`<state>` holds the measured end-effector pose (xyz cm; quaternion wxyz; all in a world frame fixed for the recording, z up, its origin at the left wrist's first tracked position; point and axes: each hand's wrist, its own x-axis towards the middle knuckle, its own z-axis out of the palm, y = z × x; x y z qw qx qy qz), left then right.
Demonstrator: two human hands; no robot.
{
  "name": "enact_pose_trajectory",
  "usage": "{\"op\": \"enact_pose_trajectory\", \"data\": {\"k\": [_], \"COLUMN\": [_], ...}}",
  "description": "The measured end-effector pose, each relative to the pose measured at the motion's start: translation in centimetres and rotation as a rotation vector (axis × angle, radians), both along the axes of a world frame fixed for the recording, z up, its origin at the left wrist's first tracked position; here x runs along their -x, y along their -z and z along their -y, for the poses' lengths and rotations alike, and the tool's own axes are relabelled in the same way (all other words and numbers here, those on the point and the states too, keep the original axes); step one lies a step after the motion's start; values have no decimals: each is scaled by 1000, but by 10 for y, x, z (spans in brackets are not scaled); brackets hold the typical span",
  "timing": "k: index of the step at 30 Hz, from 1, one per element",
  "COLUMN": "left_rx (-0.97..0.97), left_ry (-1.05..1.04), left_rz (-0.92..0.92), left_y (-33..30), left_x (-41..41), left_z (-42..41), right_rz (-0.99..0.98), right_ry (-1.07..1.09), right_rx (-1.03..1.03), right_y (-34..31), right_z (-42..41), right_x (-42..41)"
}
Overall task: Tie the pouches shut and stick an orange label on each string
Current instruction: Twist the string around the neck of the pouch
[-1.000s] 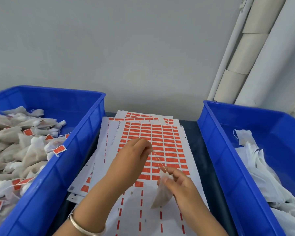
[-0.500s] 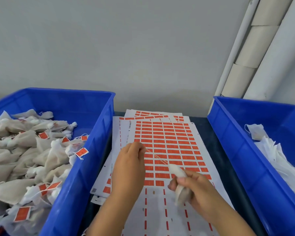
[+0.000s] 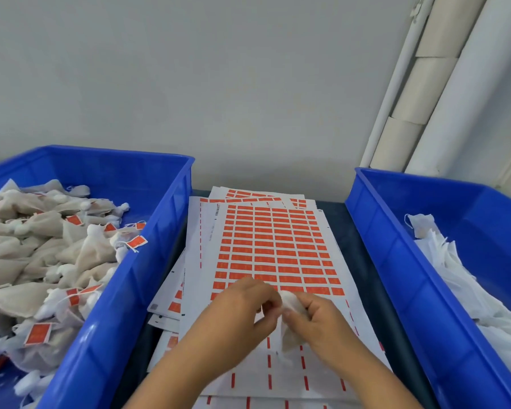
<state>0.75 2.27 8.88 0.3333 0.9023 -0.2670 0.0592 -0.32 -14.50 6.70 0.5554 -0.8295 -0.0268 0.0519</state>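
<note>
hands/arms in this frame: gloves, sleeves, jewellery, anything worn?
Both bare. Left hand and right hand: no gloves, no rings visible. Both forearms are uncovered to the frame's bottom edge, no sleeves in view. No wristband or watch shows in this frame; the wrists are slightly motion-blurred.

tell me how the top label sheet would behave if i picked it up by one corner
The top label sheet would probably flop and bend: it looks like thin paper, lying flat on a loose stack. It is likely light. Its lower rows are already peeled to bare backing, which may be slick, so it could slide off the sheets below.
</note>
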Motion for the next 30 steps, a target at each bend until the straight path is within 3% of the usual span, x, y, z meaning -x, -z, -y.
{"op": "enact_pose_trajectory", "data": {"k": [3, 7, 9, 12, 24, 30], "left_rx": [93, 380, 484, 536, 656, 740], "left_ry": [-53, -130, -202, -277, -326, -355], "left_rz": [-33, -304, -340, -356, -454, -458], "left_y": [0, 13, 19, 26, 38, 38], "left_x": [-7, -6, -5, -3, -2, -7], "left_z": [9, 22, 23, 23, 31, 30], "right_rz": [13, 50, 80, 133, 138, 258], "right_ry": [-46, -99, -73, 46, 17, 170], "right_rx": [40, -6, 22, 67, 18, -35], "right_y": [2, 1, 3, 8, 26, 29], "right_z": [-2, -7, -11, -15, -16, -23], "right_x": [6, 7, 5, 1, 0, 4]}}
